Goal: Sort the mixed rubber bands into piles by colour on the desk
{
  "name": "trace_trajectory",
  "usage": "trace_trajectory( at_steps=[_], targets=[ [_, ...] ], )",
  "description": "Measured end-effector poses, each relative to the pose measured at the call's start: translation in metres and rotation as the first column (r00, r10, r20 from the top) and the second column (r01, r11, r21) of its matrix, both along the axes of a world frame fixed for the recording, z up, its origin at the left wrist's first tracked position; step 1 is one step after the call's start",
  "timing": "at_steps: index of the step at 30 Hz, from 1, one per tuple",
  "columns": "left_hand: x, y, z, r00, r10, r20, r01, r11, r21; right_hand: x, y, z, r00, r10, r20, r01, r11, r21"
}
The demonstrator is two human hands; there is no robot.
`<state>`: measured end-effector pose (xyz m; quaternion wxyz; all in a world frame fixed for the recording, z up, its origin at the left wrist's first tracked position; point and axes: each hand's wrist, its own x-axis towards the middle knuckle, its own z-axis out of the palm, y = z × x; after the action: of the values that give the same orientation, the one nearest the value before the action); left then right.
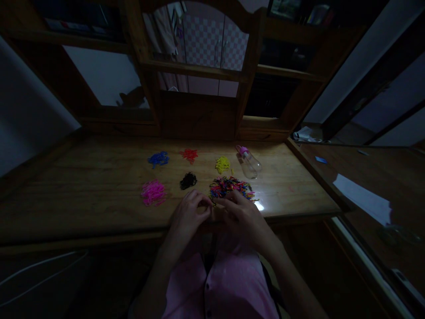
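Observation:
My left hand [190, 212] and my right hand [241, 215] meet at the near edge of the wooden desk [83, 186], fingers curled and pinched together; what they hold is too small and dark to name. Just beyond my right fingers lies a mixed pile of coloured bands [229, 187]. Sorted small heaps lie further out: pink [153, 192], black [188, 180], blue [158, 159], red [189, 154] and yellow [222, 164].
A clear bottle with a pink cap [249, 162] lies on its side right of the yellow heap. A wooden hutch with shelves [199, 71] rises behind the desk. White paper [363, 197] lies on the surface to the right. The room is dim.

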<state>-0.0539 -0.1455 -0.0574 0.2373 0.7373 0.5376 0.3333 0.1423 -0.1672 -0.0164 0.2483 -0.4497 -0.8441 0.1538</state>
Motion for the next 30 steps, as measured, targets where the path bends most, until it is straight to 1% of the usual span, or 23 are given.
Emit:
trace_trajectory(
  at_steps=[2,4,7,10,13,16,18,20,23,25,28,30],
  targets=[
    [0.000,0.000,0.000,1.000,0.006,-0.009,-0.006,1.000,0.013,-0.007,0.006,0.000,0.998,0.020,0.058,-0.020,1.000,-0.002],
    [0.000,0.000,-0.001,1.000,-0.002,-0.016,0.003,0.999,0.032,-0.010,0.010,0.000,0.996,-0.003,0.095,0.002,1.000,0.006],
    [-0.001,-0.001,0.000,0.999,-0.035,-0.019,0.036,0.999,0.032,-0.006,0.013,-0.003,0.992,-0.051,0.119,0.049,0.998,0.028],
    [-0.004,-0.001,0.001,0.997,-0.072,-0.002,0.072,0.997,0.011,0.000,0.012,-0.005,0.988,-0.073,0.134,0.068,0.997,0.043],
    [-0.008,0.001,0.001,0.994,-0.104,0.029,0.104,0.995,-0.001,0.003,0.011,-0.005,0.990,-0.082,0.116,0.075,0.995,0.065],
    [-0.010,0.002,0.002,0.990,-0.117,0.075,0.117,0.993,-0.003,0.003,0.012,-0.004,0.994,-0.094,0.046,0.089,0.991,0.099],
    [-0.011,0.003,0.003,0.987,-0.108,0.116,0.108,0.994,0.005,0.001,0.013,-0.002,0.997,-0.070,-0.024,0.072,0.990,0.118],
    [-0.010,0.002,0.005,0.983,-0.093,0.161,0.091,0.996,0.014,-0.002,0.015,-0.002,0.996,0.008,-0.086,0.002,0.993,0.117],
    [-0.009,-0.001,0.008,0.970,-0.088,0.227,0.091,0.996,0.000,-0.007,0.013,-0.003,0.979,0.147,-0.142,-0.139,0.988,0.062],
    [-0.009,-0.002,0.009,0.961,-0.092,0.262,0.100,0.995,-0.019,-0.009,0.011,-0.005,0.965,0.191,-0.179,-0.189,0.981,0.027],
    [-0.011,-0.002,0.011,0.941,-0.102,0.323,0.121,0.992,-0.037,-0.010,0.011,-0.005,0.951,0.200,-0.237,-0.194,0.980,0.047],
    [-0.012,-0.001,0.011,0.929,-0.089,0.360,0.118,0.991,-0.060,-0.006,0.019,-0.003,0.951,0.184,-0.249,-0.165,0.982,0.092]
  ],
)
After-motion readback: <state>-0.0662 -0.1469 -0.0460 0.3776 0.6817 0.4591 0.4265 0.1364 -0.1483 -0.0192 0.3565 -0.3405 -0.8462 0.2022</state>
